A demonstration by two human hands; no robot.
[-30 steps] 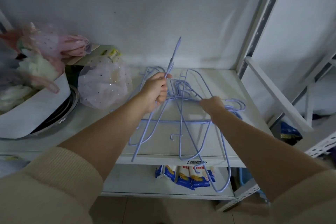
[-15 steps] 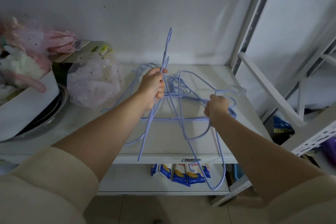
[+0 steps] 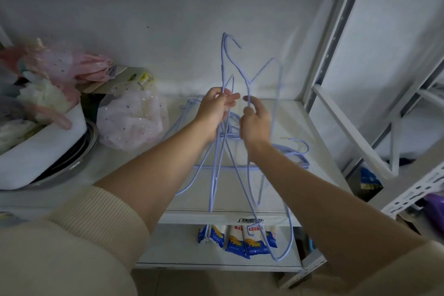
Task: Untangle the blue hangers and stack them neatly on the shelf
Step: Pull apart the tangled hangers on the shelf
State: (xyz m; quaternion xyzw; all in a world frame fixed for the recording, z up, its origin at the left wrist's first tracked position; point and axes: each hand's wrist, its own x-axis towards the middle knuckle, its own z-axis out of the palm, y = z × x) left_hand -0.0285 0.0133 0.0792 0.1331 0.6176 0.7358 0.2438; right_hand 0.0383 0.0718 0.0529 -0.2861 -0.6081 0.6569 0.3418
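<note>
A tangle of thin blue wire hangers stands lifted above the white shelf, hooks pointing up toward the wall. My left hand is closed on the stems of two upright hangers. Just to its right, my right hand pinches the wire of another hanger whose shoulder rises above it. More blue hangers lie flat on the shelf behind my right wrist, and one hanger loop dangles below the shelf's front edge.
At the left stand a white box in a metal basin with pink and white fabric, and a spotted tulle bundle. Blue snack packets lie on the lower shelf. A white metal rack frame stands at the right.
Both hands have risen and come close together, lifting the hangers more upright. My right hand left the hangers lying on the shelf and now holds a raised wire.
</note>
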